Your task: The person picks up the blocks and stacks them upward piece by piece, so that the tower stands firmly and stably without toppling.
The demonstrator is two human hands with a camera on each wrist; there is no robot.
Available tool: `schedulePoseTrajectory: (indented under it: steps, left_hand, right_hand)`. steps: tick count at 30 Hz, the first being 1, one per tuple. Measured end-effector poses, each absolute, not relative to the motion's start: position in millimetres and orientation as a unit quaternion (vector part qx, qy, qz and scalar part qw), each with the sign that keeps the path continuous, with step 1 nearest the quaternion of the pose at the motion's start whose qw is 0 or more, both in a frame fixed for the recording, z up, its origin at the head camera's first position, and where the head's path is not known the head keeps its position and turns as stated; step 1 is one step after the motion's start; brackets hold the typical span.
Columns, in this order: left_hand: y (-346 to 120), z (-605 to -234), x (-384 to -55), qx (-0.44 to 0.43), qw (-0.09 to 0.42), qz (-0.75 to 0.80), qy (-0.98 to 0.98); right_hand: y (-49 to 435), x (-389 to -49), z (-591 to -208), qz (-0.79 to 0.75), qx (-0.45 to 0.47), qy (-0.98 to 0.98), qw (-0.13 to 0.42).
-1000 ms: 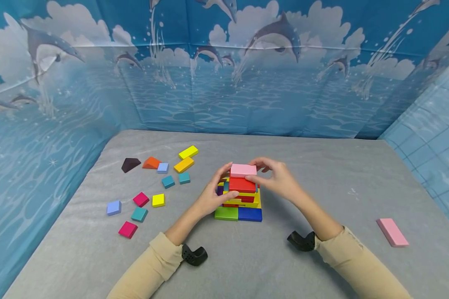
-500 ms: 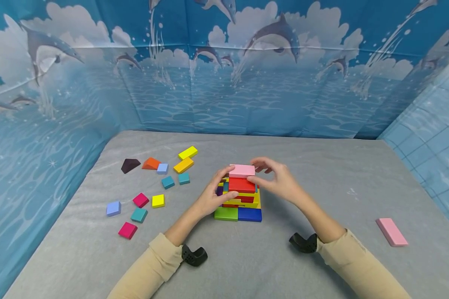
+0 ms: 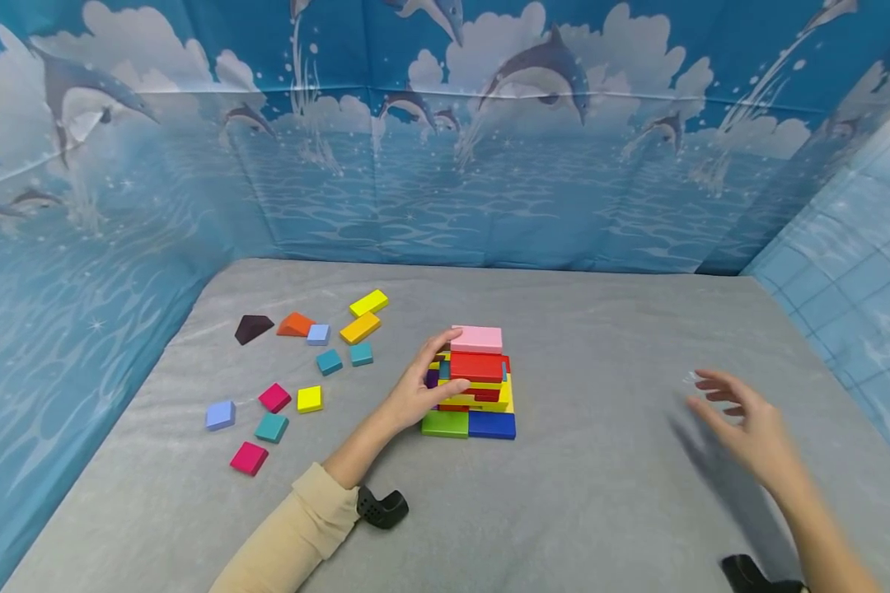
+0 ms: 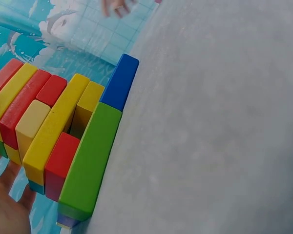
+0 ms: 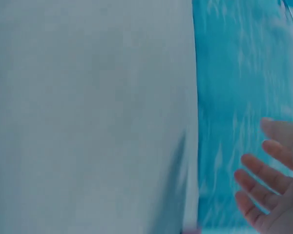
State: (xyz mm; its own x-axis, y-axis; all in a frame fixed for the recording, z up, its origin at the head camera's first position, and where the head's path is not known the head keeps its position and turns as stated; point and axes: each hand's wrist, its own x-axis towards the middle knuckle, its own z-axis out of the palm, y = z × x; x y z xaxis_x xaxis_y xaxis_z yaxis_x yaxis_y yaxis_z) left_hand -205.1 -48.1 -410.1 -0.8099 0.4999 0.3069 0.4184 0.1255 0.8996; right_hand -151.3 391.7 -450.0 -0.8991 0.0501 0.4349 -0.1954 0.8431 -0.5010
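A stack of coloured blocks (image 3: 479, 366) stands mid-table, with green and blue blocks at its base. On top lies a pink block (image 3: 477, 338). My left hand (image 3: 419, 383) cups the stack's left side, thumb across the front and fingers around the side; its fingers also show beside the blocks in the left wrist view. To the right, my right hand (image 3: 745, 424) hovers with nothing in its fingers, which spread loosely in the right wrist view. A second pink block is mostly hidden behind it, with a sliver of pink (image 5: 191, 230) at the bottom of the right wrist view.
Loose blocks lie to the left: an orange block (image 3: 295, 324), a dark block (image 3: 253, 329), a yellow square (image 3: 310, 399), a crimson block (image 3: 249, 459) and several others. Grey cloth (image 3: 578, 494) covers the table, and a dolphin-print curtain (image 3: 430, 198) hangs behind.
My right hand has left the top of the stack and swung far right, over the spot of the loose pink block. The left hand stays at the stack.
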Motion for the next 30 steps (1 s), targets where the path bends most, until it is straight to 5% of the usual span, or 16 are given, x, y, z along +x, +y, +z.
schedulePoseTrajectory:
  steps: [7,13,30]
  left_hand:
    - [-51.3,-401.8,-199.0,0.308,0.028,0.584,0.75]
    - [-50.7,-403.2,-199.7,0.306,0.038,0.583,0.751]
    - [-48.2,-401.0,-199.3,0.3,0.043,0.587,0.751]
  right_hand:
    - [414.0,-99.9,-426.5,0.242,-0.002,-0.958,0.155]
    - [423.7,-91.3,-429.6,0.177,-0.059,-0.979,0.079]
    - [424.7,-95.0,-435.1,0.247,0.016,-0.964,0.095]
